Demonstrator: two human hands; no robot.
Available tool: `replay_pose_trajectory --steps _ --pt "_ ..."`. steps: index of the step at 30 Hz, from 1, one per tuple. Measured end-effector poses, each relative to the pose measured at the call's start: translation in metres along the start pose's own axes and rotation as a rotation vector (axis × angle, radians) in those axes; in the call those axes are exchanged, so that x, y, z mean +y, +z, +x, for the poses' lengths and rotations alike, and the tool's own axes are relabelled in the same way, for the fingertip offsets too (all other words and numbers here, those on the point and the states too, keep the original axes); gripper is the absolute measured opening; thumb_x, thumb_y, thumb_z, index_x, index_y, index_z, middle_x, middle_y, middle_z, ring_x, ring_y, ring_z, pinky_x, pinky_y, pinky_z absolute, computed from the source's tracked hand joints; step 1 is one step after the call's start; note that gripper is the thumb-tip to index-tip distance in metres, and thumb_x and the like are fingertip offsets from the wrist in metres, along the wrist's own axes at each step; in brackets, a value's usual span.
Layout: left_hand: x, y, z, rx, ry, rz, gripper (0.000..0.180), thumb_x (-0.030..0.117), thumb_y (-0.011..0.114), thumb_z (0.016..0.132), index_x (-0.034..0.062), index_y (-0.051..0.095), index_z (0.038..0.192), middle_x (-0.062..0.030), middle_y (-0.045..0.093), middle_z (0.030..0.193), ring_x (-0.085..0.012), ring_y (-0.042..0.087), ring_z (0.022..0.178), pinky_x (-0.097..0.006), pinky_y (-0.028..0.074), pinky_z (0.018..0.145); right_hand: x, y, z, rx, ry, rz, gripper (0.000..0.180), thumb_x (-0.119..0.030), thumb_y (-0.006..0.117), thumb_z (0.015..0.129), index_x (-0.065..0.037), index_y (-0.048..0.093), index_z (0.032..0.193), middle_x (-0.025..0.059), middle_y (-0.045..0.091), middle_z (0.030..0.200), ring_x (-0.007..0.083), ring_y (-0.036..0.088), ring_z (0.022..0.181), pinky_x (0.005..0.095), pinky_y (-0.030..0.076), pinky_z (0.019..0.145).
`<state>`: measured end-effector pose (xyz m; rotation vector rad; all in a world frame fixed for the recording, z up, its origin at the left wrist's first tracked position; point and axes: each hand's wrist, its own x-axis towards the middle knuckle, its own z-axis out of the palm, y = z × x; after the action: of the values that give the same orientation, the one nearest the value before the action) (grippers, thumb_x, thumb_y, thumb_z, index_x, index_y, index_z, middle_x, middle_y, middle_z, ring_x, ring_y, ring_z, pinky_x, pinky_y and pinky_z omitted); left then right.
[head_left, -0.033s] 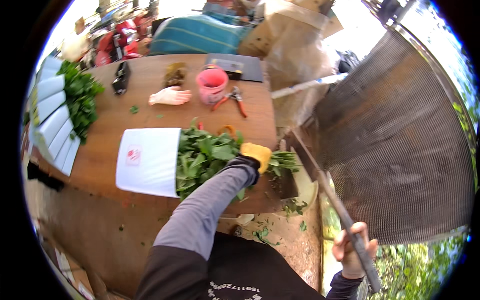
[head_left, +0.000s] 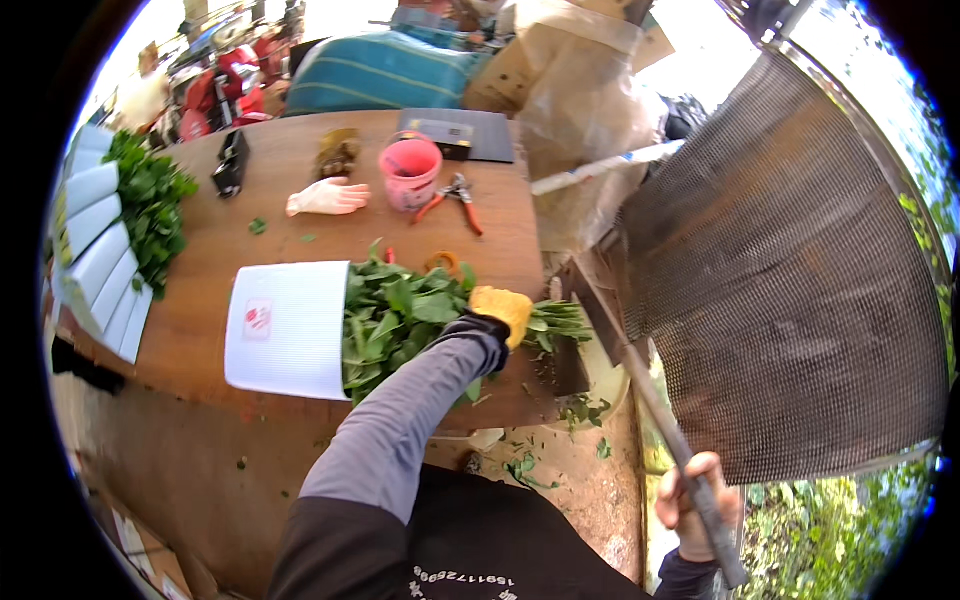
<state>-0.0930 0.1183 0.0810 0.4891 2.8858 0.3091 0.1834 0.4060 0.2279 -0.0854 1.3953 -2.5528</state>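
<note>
Head view: the left hand (head_left: 502,312), in a yellow glove right of the frame's centre, is closed around the stems of a leafy green bunch (head_left: 395,320). The bunch lies across the middle of the frame on a brown table (head_left: 215,235), stem ends pointing right, near a dark blade (head_left: 593,308); contact between stems and blade cannot be told. The right hand (head_left: 695,505), bare, lower right, has its fingers wrapped around the long handle (head_left: 665,425) slanting down from the blade. Containers: a white wrapper (head_left: 285,330), left of centre, with a red mark, encloses the left part of the bunch; leaves emerge from its right side. Far left, pale wrappers (head_left: 92,235) stand in a row beside more green leaves (head_left: 155,215). Upper centre, a pink bucket (head_left: 410,185) stands upright; its contents cannot be made out. Just right of it lie red-handled pliers (head_left: 460,200); to its left, a pale glove (head_left: 330,197). A small black container (head_left: 231,163) sits upper left, inside too dark to read. Below the table's right edge, a pale rounded tub (head_left: 613,385) is partly hidden; leaf scraps (head_left: 585,409) show at its mouth, though whether inside or above it is unclear.
</note>
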Motion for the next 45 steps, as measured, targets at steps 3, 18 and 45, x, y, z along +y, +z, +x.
replay_pose_trajectory --steps 3,18,45 --pt "0.005 0.005 0.008 0.006 0.002 0.036 0.020 0.019 0.065 0.090 0.0130 0.078 0.103 -0.0156 0.079 0.100 -0.0319 0.077 0.098 -0.045 0.057 0.085 0.011 -0.015 -0.052 0.230 0.394 -0.292 0.064 0.002 0.065 0.089 -0.012 0.050 0.150 0.0184 0.069 0.106 0.0163 0.064 0.069 0.0262 0.056 0.067" --pt "-0.001 0.037 0.005 0.195 0.012 0.148 0.013 0.021 0.064 0.088 0.0169 0.076 0.089 -0.0103 0.078 0.085 -0.0285 0.077 0.081 -0.044 0.057 0.072 0.296 -0.136 -0.081 0.702 0.493 -0.907 0.033 -0.033 0.075 0.095 -0.006 0.067 0.078 -0.0010 0.056 0.061 0.0131 0.050 0.051 0.0336 0.038 0.048" --pt "-0.122 0.068 -0.119 0.077 -0.030 0.124 0.006 0.020 0.066 0.084 0.0169 0.071 0.085 -0.0075 0.075 0.077 -0.0287 0.074 0.074 -0.043 0.053 0.071 0.302 0.036 0.451 -0.138 -0.198 -1.958 0.015 -0.032 0.075 0.089 -0.019 0.077 0.097 0.0078 0.068 0.104 0.0287 0.069 0.098 0.0430 0.057 0.086"
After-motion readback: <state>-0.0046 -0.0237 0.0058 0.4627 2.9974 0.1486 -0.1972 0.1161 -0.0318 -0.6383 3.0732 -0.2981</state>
